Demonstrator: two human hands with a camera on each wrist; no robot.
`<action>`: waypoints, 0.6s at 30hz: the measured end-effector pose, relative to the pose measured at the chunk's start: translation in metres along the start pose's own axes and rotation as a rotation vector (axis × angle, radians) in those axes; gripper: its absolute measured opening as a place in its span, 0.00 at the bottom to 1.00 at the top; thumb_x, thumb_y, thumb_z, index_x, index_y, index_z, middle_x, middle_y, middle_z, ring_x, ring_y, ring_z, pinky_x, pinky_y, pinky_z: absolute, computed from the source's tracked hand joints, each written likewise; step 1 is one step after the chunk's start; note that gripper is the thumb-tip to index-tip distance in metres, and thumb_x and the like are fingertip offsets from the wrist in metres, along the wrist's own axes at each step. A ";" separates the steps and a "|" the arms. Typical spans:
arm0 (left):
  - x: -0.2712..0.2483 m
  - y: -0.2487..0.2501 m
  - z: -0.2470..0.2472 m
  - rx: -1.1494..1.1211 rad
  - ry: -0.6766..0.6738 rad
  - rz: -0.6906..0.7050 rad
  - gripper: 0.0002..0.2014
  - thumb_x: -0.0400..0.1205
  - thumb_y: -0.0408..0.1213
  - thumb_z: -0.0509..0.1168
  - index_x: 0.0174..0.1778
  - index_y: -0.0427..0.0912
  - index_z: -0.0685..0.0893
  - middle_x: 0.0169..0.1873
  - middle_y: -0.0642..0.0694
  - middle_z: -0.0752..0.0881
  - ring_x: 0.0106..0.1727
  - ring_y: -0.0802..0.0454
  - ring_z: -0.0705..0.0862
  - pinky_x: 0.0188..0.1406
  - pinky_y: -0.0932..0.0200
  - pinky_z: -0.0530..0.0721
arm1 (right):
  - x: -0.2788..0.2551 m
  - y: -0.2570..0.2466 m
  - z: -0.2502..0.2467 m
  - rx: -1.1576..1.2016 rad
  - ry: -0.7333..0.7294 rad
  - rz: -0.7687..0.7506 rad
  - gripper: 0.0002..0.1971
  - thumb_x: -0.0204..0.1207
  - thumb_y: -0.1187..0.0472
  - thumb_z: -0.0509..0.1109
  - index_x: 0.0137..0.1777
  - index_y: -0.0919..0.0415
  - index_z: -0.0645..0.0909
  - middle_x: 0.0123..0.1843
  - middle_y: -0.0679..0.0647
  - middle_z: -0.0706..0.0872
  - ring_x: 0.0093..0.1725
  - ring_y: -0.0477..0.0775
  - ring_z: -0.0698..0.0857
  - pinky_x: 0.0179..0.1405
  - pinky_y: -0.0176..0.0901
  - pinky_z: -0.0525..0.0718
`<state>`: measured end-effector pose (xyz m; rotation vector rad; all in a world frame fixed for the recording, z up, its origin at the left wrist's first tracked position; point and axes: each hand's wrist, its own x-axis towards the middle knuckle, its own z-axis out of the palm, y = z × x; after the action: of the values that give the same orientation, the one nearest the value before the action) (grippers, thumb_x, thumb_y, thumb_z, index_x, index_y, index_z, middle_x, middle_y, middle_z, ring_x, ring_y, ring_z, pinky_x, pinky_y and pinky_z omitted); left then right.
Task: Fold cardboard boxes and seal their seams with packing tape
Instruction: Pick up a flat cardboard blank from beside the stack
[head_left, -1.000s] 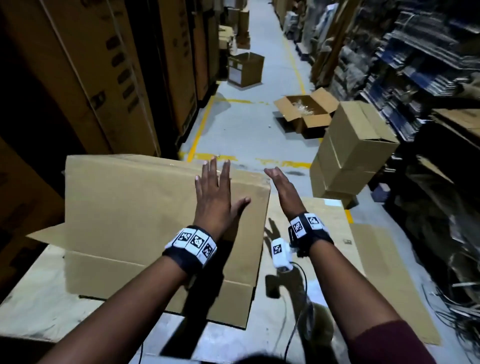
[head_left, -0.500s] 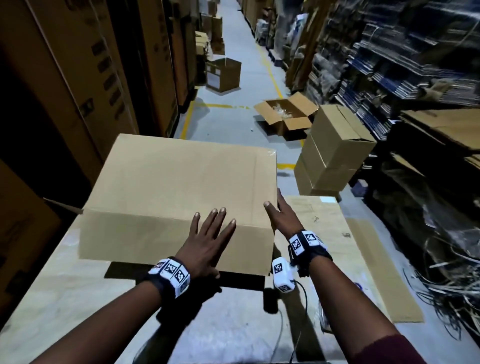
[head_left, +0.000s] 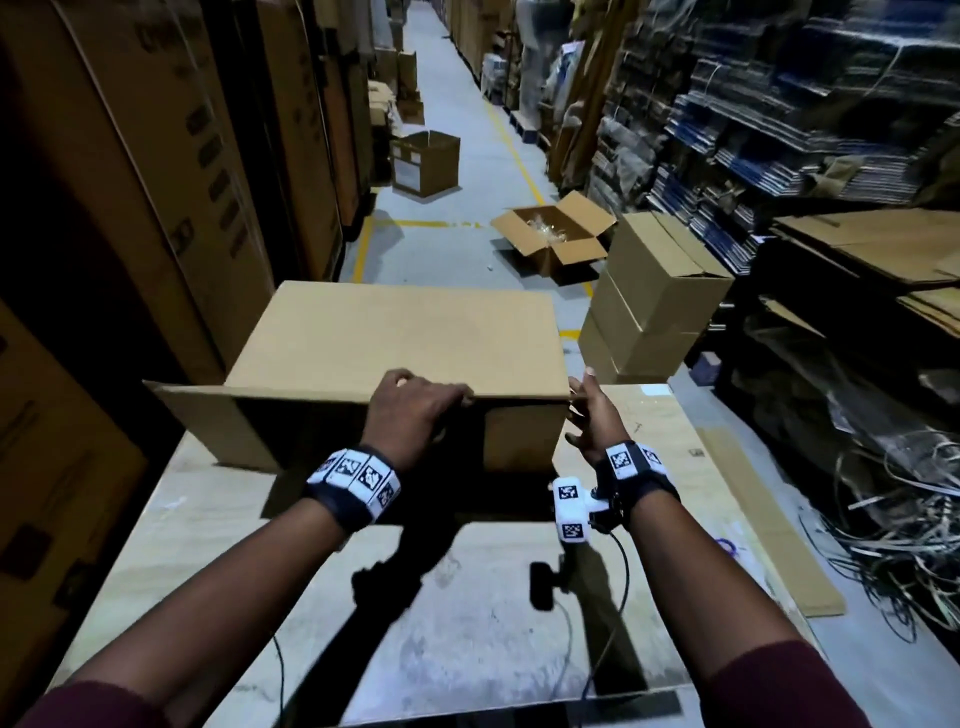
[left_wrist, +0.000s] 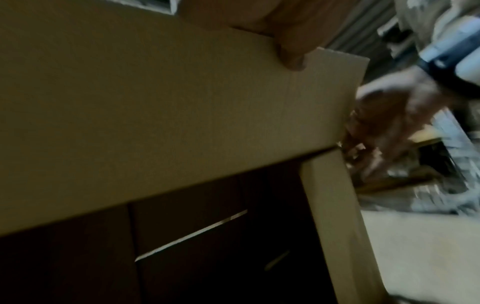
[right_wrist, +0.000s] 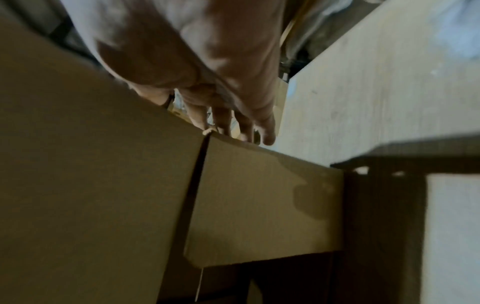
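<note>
On the worktop (head_left: 208, 519), my left hand (head_left: 410, 410) grips the cardboard box's (head_left: 400, 338) near flap; right hand (head_left: 597, 421) fingers spread, steadying the corner. I'd fold minor flaps first, squarely.

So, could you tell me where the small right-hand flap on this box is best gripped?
Probably by its free near edge, coming from the right: the small flap hangs facing you beside the right hand, while the left hand grips the long flap above.

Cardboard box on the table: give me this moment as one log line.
stage: folding flaps | cardboard box: on table, near end open | left hand: grips near top edge | right hand: open at right corner | tape: none visible
</note>
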<state>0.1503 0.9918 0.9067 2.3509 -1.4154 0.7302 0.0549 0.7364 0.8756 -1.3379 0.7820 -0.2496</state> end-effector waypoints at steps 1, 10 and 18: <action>0.015 -0.001 -0.008 0.034 0.059 -0.022 0.10 0.82 0.48 0.61 0.50 0.54 0.87 0.38 0.52 0.92 0.36 0.47 0.89 0.53 0.50 0.74 | -0.008 -0.004 -0.001 0.038 -0.003 -0.018 0.25 0.88 0.34 0.52 0.72 0.44 0.81 0.69 0.44 0.84 0.68 0.45 0.80 0.69 0.52 0.71; 0.144 -0.031 -0.057 0.070 0.133 0.133 0.22 0.84 0.60 0.55 0.46 0.50 0.89 0.28 0.42 0.85 0.36 0.43 0.86 0.65 0.44 0.71 | -0.042 0.003 -0.015 -0.372 0.086 -0.356 0.60 0.63 0.16 0.67 0.90 0.43 0.51 0.89 0.50 0.63 0.87 0.53 0.62 0.87 0.59 0.62; 0.209 -0.031 0.005 0.156 -0.164 -0.116 0.18 0.87 0.52 0.61 0.67 0.48 0.82 0.61 0.40 0.86 0.71 0.40 0.75 0.81 0.36 0.53 | -0.068 0.023 -0.019 -1.038 0.056 -0.353 0.66 0.62 0.17 0.67 0.90 0.44 0.35 0.89 0.60 0.27 0.89 0.68 0.37 0.85 0.66 0.54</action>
<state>0.2593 0.8509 1.0206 2.6415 -1.3142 0.6507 -0.0134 0.7671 0.8781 -2.4665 0.7351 -0.1525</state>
